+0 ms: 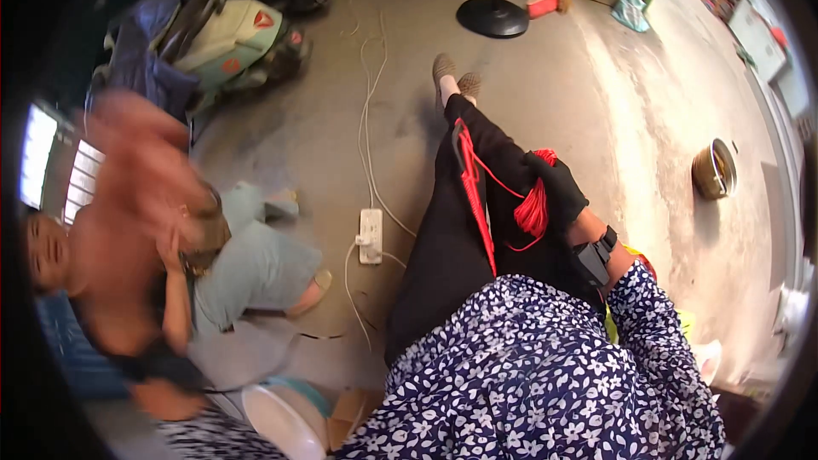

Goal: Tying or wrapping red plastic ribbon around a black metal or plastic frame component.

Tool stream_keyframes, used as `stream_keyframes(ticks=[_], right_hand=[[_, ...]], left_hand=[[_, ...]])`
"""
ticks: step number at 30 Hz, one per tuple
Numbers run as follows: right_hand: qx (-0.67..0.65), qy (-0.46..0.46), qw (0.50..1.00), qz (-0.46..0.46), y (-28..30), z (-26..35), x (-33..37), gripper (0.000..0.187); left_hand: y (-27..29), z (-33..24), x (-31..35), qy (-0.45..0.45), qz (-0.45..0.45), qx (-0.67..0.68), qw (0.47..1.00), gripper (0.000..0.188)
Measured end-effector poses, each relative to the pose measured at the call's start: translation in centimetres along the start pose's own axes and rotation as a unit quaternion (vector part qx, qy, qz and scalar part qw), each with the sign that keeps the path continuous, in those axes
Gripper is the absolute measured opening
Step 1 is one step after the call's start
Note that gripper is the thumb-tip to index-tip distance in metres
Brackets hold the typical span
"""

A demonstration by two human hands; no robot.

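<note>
My right hand (558, 190), in a black glove with a dark device strapped on the wrist, is closed around a looped hank of red cord (532, 211) above my right thigh. From the hank, one strand runs to a narrow red woven strip (475, 192) that lies lengthwise on my black trousers. The strip's edge looks dark near its far end. My left hand (141, 158) is raised at the far left, smeared by motion; its fingers cannot be made out. The left forearm carries a black strap too.
At the left sits another person (256, 264) in pale blue-grey trousers. A white power strip (370, 237) with cables lies beside my legs. Scooters (234, 43) stand at the back left, a round black stand base (492, 17) ahead, and a bucket (714, 170) at the right.
</note>
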State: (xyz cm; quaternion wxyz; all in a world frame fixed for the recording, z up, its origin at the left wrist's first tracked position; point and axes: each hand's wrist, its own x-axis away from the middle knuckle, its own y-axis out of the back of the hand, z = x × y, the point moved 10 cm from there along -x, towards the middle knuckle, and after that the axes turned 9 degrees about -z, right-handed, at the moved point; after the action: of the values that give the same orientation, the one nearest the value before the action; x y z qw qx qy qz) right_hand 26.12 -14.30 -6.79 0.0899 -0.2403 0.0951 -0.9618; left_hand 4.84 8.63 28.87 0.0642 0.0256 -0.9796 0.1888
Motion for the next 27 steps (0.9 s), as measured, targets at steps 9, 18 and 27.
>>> stream_keyframes(ticks=[9,18,27], right_hand=[[-0.131,0.027,0.984,0.116,-4.3,11.5,15.6,0.039],[0.039,-0.041,0.988,0.146,-1.6,6.0,10.8,0.032],[0.442,0.190,0.859,0.178,-9.2,0.1,6.4,0.043]], left_hand=[[-2.4,27.5,-11.1,0.155,0.094,0.324,0.929,0.062],[7.7,23.6,-9.1,0.123,-0.093,0.375,0.914,0.039],[12.7,27.2,-0.1,0.215,-0.247,0.062,0.943,0.024]])
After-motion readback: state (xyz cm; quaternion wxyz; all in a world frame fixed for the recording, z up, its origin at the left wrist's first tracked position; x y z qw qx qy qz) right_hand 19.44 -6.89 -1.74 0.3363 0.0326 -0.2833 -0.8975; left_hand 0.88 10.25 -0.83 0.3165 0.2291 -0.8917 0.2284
